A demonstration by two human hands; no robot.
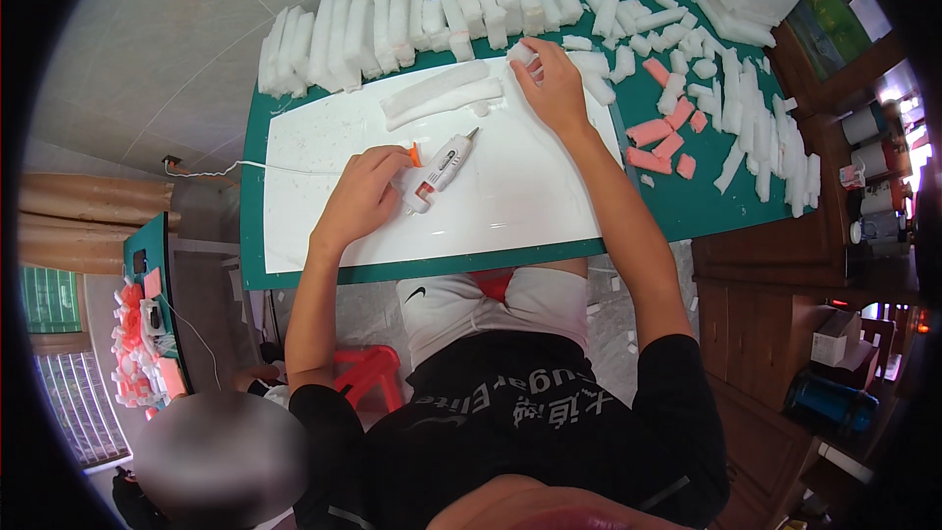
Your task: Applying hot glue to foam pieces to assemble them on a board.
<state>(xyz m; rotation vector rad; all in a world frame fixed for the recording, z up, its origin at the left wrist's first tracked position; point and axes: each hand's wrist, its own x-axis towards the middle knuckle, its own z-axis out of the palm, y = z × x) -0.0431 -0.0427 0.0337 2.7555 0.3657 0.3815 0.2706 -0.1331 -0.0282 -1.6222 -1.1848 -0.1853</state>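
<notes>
My left hand (365, 192) is closed round the handle end of a white hot glue gun (444, 165) that lies on a white board (314, 221). The gun's metal nozzle points away to the right, and its orange trigger shows beside my fingertips. At the board's far edge my right hand (555, 86) pinches a small white foam piece (521, 52) between thumb and fingers, which partly cover it. Two long white foam strips (432, 96) lie side by side on the board, between the glue gun and the far foam row.
A row of white foam blocks (358, 25) lines the green table's (257, 177) far edge. Loose white pieces (746, 128) and several pink foam pieces (650, 132) lie at right. A white cord (260, 167) crosses the left. A red stool (368, 373) stands below; another person (221, 456) is lower left.
</notes>
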